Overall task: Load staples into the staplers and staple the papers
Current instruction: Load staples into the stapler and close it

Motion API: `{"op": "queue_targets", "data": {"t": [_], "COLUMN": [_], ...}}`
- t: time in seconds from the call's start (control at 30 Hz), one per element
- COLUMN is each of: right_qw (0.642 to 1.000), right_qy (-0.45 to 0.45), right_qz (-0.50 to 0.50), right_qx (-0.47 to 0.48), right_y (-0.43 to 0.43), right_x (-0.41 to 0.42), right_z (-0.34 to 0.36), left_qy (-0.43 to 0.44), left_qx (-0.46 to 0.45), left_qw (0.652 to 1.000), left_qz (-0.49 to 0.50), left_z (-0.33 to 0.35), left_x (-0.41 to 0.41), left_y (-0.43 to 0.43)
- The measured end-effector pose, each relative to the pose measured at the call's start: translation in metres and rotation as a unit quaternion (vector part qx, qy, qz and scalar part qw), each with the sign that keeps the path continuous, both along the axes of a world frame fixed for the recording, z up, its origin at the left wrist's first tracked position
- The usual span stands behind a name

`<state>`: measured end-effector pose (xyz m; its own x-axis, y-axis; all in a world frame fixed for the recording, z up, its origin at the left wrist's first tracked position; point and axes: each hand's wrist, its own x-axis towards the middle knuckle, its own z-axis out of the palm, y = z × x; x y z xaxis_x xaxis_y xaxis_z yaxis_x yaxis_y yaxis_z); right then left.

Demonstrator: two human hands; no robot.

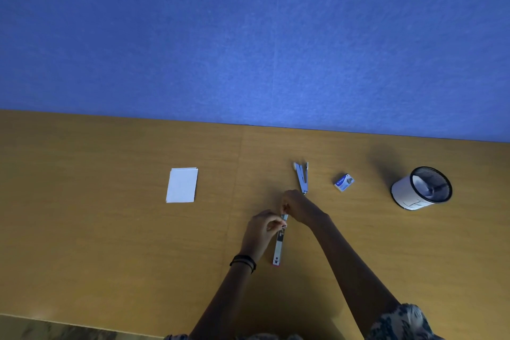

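Pink-ended stapler (278,247) | hands: left hand (260,230), right hand (297,205) both pinch it | staple box (344,182) label blurred

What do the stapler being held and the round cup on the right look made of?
The stapler looks like bare grey metal with a dull sheen; its pink near end may be plastic. The cup seems black wire mesh, see-through inside the rim, wrapped in a white sheet, probably paper.

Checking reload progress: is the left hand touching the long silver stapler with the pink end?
Touching. The head view shows the left hand pinching the long silver stapler near its far end, with no gap.
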<state>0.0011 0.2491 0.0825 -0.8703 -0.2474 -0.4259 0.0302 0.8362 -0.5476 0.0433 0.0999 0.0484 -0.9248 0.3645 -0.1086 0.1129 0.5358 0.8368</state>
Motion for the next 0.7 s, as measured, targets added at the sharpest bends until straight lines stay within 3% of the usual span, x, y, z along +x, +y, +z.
{"op": "queue_targets", "data": {"t": [0.7], "right_qw": [0.999], "right_qy": [0.032], "right_qz": [-0.012], "right_qx": [-0.019], "right_y": [0.0005], "right_x": [-0.0017], "right_z": [0.0059], "left_qy": [0.0], "left_qx": [0.0], "left_qw": [1.0], "left_qz": [-0.003], "left_z": [-0.0016], "left_x": [0.0018], "left_y": [0.0001]}}
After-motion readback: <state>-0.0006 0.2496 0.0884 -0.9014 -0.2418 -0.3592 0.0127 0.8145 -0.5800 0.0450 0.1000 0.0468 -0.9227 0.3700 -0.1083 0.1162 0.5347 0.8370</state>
